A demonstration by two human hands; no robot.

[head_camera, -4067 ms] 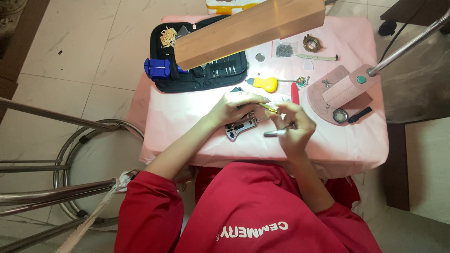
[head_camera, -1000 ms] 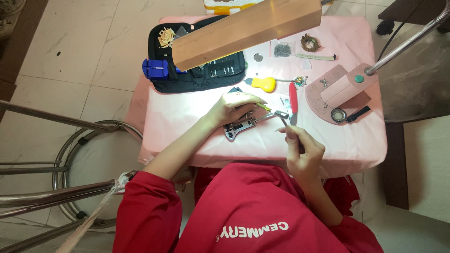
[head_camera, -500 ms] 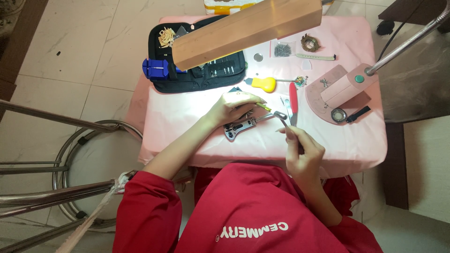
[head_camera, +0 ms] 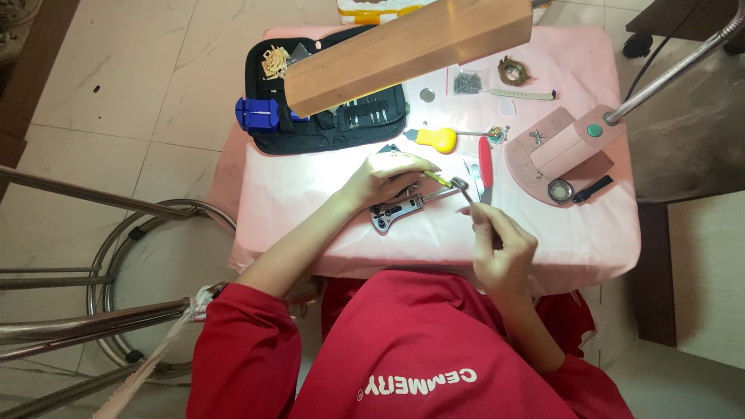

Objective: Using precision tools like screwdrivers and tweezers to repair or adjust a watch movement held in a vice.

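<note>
**Watch held in the clamp, tool tip at the piece**

Nearest, the right hand (head_camera: 503, 250) is closed around a thin metal tool (head_camera: 468, 195), its tip raised toward the work. Just beyond, the left hand (head_camera: 386, 175) curls down over a small piece set in a grey metal holder (head_camera: 397, 209) on the pink cloth (head_camera: 310, 194). Judging from this, the piece is clamped and being worked; nothing looks finished. Farther off lie a red-handled tool (head_camera: 486, 161), a yellow-handled screwdriver (head_camera: 436, 140), a watch strap (head_camera: 528, 95) and an open black tool case (head_camera: 326, 124).
</note>
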